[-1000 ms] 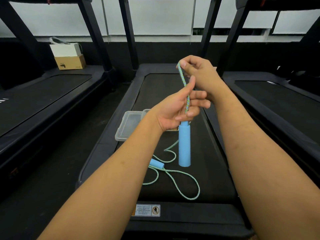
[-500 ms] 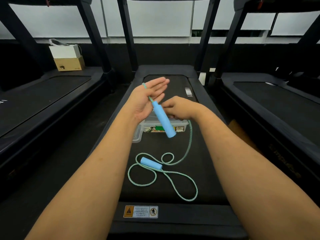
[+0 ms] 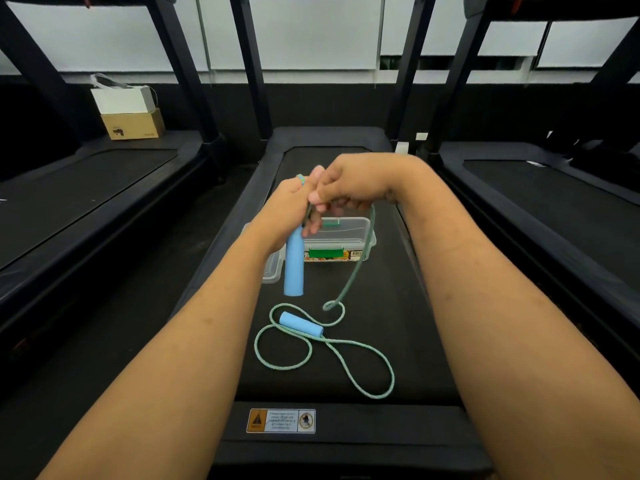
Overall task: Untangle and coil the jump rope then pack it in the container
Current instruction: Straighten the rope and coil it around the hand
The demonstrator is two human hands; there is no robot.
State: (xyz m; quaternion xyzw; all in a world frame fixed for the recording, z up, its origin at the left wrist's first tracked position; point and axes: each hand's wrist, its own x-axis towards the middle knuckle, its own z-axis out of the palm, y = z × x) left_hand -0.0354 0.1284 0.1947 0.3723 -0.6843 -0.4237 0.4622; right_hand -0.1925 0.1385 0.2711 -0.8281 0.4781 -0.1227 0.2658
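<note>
A light-blue jump rope handle (image 3: 293, 268) hangs downward from my left hand (image 3: 289, 213), which grips its top end with the rope over the fingers. My right hand (image 3: 349, 183) sits against the left and pinches the green rope (image 3: 356, 268), which drops from it to the treadmill belt. The rest of the rope lies in loose loops (image 3: 325, 355) on the belt around the second blue handle (image 3: 300, 323). A clear plastic container (image 3: 346, 237) with a green latch stands just behind my hands; its lid (image 3: 272, 271) lies to its left.
I face a black treadmill belt (image 3: 408, 341) with a warning sticker (image 3: 280, 420) at its near end. More treadmills flank it left and right. A white box on a cardboard box (image 3: 133, 124) sits at the far left. Black uprights rise behind.
My left hand turned and closed around the handle, which swung from slanted to hanging straight down. My right hand rose from beside the container and met the left, lifting the rope with it.
</note>
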